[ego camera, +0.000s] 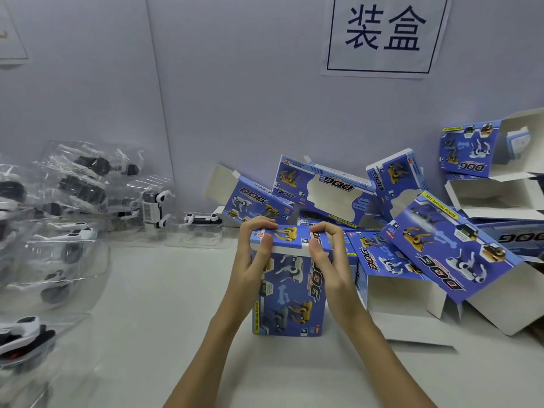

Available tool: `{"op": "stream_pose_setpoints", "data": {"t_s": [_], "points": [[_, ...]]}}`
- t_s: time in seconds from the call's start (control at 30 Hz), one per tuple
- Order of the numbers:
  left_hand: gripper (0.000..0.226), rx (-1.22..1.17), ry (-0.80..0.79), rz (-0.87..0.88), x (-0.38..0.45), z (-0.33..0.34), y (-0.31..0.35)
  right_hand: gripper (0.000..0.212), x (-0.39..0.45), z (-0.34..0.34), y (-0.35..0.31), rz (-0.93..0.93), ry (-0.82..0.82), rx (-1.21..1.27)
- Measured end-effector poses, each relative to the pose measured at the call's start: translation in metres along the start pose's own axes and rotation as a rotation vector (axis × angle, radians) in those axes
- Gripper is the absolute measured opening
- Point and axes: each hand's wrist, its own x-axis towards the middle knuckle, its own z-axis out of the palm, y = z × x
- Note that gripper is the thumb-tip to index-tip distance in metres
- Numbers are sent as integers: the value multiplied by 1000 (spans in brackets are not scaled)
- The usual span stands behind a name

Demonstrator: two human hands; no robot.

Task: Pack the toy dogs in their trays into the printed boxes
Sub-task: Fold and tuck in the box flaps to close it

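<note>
Spreading across the whole lower view, a white table (164,304) backs onto a pale wall (235,98) with a paper sign (385,33) of two large characters. A heap of blue printed boxes (453,248), many with open white flaps, lies at the right and along the wall. Clear trays with toy dogs (88,187) are piled at the left. One box (290,293) stands upright in the middle. Its top flap (287,237) is folded over. The left hand (253,254) pinches the flap's left end, fingers curled over it, thumb below. The right hand (326,254) grips the right end likewise.
</note>
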Motion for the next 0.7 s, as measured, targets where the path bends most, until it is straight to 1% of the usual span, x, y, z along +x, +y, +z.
{"op": "stream_pose_setpoints", "data": {"t_s": [0.07,0.1,0.2,0.3,0.33,0.4,0.47,0.5,0.53,0.57,0.6,0.63,0.67,0.7], "points": [[61,-38,-7,-31,-2,1,0,36,0,-2,-1,13,-8,-20],[65,-41,-4,-33,-2,1,0,36,-1,-2,-1,9,-11,-37],[59,29,35,-4,0,-1,-4,35,0,-5,-2,-16,-16,-138],[73,-3,35,-31,3,-2,-4,38,8,-15,-6,37,-56,-182],[72,-4,49,-27,3,-1,-4,40,9,-17,-7,43,-58,-184],[58,14,112,-47,2,1,-5,45,10,-15,-7,26,-9,-196],[47,218,279,-25,1,3,-3,47,7,-8,-4,9,95,-190],[42,327,338,27,1,4,-1,47,6,-5,-3,-1,165,-175],[40,408,331,99,1,3,0,49,6,-2,-1,2,236,-151],[46,472,256,160,1,5,1,54,7,0,0,22,298,-111],[62,530,142,190,0,7,3,59,7,3,0,54,340,-51],[87,601,30,205,-1,10,3,62,6,5,0,96,356,26],[109,695,-50,220,-2,12,2,63,6,7,0,145,344,114],[122,789,-74,252,-3,14,2,63,5,9,0,192,313,192]]}}
